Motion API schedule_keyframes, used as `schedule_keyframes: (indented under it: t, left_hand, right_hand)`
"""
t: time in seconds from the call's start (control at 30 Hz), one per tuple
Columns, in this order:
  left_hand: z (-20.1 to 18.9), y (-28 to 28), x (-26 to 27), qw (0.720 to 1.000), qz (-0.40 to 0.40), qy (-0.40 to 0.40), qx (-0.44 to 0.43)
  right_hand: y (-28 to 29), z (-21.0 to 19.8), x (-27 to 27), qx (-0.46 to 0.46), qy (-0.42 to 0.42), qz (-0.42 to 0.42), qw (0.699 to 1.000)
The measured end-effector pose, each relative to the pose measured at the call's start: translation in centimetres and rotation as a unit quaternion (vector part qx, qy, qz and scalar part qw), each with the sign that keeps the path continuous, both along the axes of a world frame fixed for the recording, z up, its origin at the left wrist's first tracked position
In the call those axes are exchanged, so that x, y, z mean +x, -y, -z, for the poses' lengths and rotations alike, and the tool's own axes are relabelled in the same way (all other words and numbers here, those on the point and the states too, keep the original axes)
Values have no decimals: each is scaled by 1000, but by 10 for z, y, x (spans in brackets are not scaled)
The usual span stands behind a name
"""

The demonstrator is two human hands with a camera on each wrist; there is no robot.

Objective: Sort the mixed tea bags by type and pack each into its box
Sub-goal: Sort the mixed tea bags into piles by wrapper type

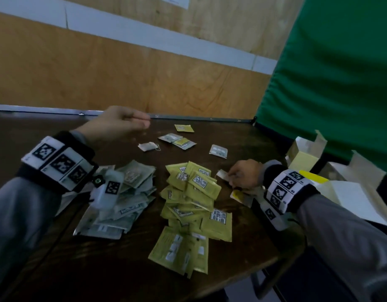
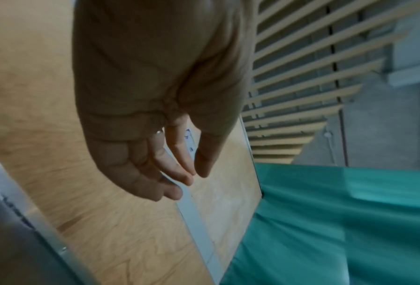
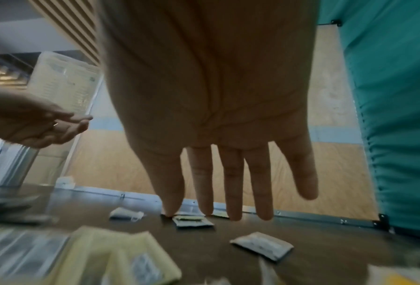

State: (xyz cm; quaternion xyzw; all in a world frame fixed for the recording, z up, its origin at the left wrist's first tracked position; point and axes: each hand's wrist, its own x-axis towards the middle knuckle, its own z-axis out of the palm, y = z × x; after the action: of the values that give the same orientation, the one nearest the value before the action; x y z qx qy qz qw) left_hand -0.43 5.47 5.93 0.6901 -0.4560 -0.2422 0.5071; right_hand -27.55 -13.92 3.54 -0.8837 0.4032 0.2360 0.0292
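Two sorted heaps lie on the dark table: grey-white tea packets point(image 1: 122, 197) on the left and yellow-green packets point(image 1: 192, 203) beside them. Loose packets point(image 1: 185, 143) and a bare white tea bag point(image 1: 147, 146) lie farther back. My left hand point(image 1: 145, 123) hovers above the table's far side, its fingers point(image 2: 179, 173) loosely curled and holding nothing. My right hand point(image 1: 230, 177) is low to the right of the yellow heap, next to a pale packet point(image 1: 223, 174). In the right wrist view that hand point(image 3: 228, 212) has straight fingers and holds nothing.
An open pale-yellow box point(image 1: 303, 158) and a white box point(image 1: 349, 197) with raised flaps stand at the table's right edge. A green curtain point(image 1: 329, 73) hangs behind them. A wood panel wall point(image 1: 122, 73) runs along the far edge. A single grey packet point(image 1: 218, 151) lies apart.
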Motion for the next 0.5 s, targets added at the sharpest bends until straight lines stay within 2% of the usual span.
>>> schedule_keyframes:
  t: [0.1,0.17,0.33,0.47,0.5]
  left_hand:
    - [0,-1,11,989,-30,-138,-42]
    - [0,-3,18,980,-33,-194,-41]
    - [4,-4,41,976,-37,-211,-32]
    - [9,-6,55,963,-54,-258,-48]
    - [11,-6,58,960,-56,-271,-49]
  right_hand:
    - [15,-20,25,-29,69,-3,997]
    - [30,-27,45,-25,92,26,995]
    - [74,-22,98,-55,18,48,997]
    - [155,27,118,-82,-53,46,994]
    - [170,35,120,-82,-45,49,994]
